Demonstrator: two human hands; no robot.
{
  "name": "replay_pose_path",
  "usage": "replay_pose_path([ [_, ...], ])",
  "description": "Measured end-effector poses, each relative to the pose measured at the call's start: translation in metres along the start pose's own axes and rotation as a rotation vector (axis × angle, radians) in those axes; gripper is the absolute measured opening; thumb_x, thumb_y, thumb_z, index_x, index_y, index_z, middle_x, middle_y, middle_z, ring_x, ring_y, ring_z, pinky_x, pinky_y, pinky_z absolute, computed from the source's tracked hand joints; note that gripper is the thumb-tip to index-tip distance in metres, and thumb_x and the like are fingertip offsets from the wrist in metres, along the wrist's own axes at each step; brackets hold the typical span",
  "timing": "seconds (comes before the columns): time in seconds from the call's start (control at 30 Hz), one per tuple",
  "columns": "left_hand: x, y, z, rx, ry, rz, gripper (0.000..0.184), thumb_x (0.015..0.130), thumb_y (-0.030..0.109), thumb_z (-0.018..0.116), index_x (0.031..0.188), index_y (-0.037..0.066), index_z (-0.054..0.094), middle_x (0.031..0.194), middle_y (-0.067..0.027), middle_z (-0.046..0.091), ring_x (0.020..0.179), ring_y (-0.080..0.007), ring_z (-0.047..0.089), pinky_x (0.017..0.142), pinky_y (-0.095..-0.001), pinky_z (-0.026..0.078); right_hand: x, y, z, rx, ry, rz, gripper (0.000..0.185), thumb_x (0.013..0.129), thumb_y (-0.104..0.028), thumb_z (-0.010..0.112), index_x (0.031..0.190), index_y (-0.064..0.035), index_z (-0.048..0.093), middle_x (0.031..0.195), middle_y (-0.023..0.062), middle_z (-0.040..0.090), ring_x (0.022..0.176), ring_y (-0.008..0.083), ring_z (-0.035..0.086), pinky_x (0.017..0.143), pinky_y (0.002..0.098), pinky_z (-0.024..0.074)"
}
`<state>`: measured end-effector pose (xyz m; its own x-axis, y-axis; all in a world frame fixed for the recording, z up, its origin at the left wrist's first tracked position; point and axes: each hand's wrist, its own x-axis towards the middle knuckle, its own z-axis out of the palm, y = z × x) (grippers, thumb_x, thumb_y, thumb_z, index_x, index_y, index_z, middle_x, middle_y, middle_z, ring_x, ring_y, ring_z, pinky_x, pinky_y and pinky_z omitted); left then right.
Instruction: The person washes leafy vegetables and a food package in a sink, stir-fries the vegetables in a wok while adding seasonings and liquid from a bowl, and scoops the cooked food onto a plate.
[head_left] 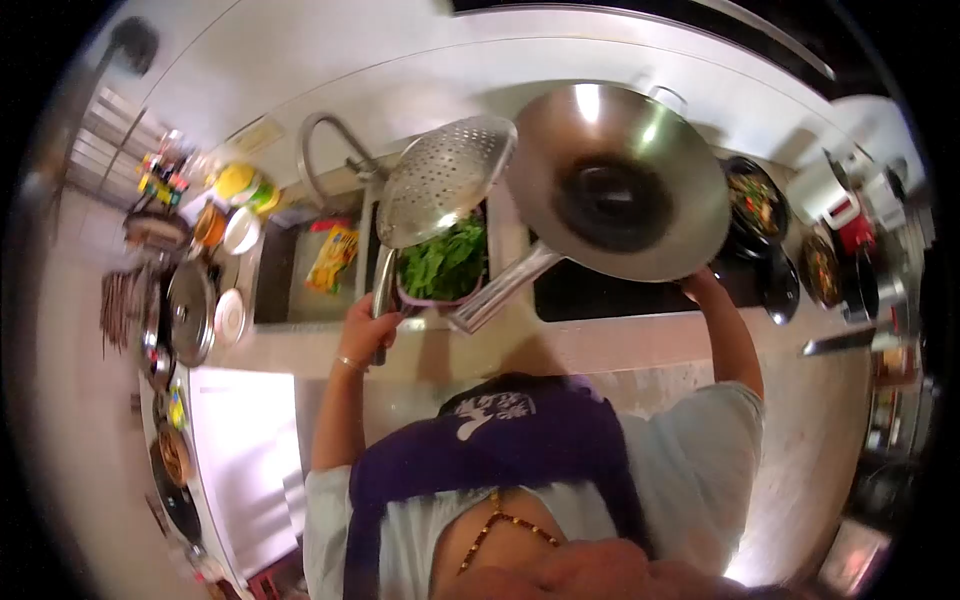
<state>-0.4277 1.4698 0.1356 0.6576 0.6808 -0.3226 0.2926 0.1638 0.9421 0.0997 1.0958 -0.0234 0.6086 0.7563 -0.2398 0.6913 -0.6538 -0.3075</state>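
My left hand is wrapped round the handle of a large perforated metal skimmer. The skimmer's bowl is held over the sink, above a basin of green leafy vegetables, and hides part of them. A steel wok, dark at its bottom, is over the black cooktop, and its thick metal handle points toward me at the left. At the wok's near right rim is my right hand. The wok hides its fingers, so whether it grips the rim is unclear.
A steel faucet arches over the sink, where a yellow packet lies. On the right stand a black dish of cooked food and another plate of food. Bowls and a round lid crowd the left counter.
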Motion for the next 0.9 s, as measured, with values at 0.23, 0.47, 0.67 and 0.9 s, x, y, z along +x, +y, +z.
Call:
replay_pose_path([
  [0.23,-0.018,-0.063,-0.03,0.15,0.345,-0.065,0.014,0.07,0.009,0.063,0.073,0.004,0.05,0.053,-0.0025,0.049,0.04,-0.0113,0.046,0.037,-0.0266,0.037,-0.027,-0.073,-0.055,0.243,-0.104,0.105,0.043,0.094,-0.018,0.042,0.135,-0.0033,0.037,0.139,0.017,0.037,0.128,0.0308,0.035,0.104,0.0361,0.0319],
  [0.47,0.018,-0.171,-0.059,0.453,0.709,-0.009,0.018,0.069,0.015,0.061,0.076,0.001,0.053,0.057,-0.0128,0.054,0.045,-0.0233,0.054,0.043,-0.0377,0.043,-0.012,-0.039,-0.038,-0.3,-0.223,0.095,0.044,0.096,-0.021,0.035,0.136,-0.0033,0.035,0.143,0.0187,0.032,0.131,0.0333,0.032,0.106,0.0389,0.0279],
  [0.67,0.029,-0.185,-0.064,0.391,0.811,-0.22,0.035,0.068,0.028,0.064,0.081,-0.004,0.057,0.08,-0.0252,0.061,0.079,-0.0414,0.06,0.07,-0.0466,0.048,-0.006,-0.019,-0.028,-0.336,-0.118,-0.162,0.045,0.095,-0.024,0.041,0.135,-0.0039,0.038,0.14,0.0184,0.037,0.129,0.0328,0.034,0.105,0.0389,0.0295],
  [0.9,0.061,-0.18,-0.079,0.461,0.903,-0.266,0.043,0.067,0.031,0.064,0.083,-0.009,0.06,0.084,-0.0277,0.062,0.083,-0.0419,0.061,0.073,-0.045,0.048,-0.019,-0.049,-0.04,0.038,-0.087,0.085,0.039,0.094,-0.01,0.042,0.132,-0.0052,0.042,0.138,0.0157,0.04,0.125,0.0313,0.038,0.104,0.0388,0.0313],
])
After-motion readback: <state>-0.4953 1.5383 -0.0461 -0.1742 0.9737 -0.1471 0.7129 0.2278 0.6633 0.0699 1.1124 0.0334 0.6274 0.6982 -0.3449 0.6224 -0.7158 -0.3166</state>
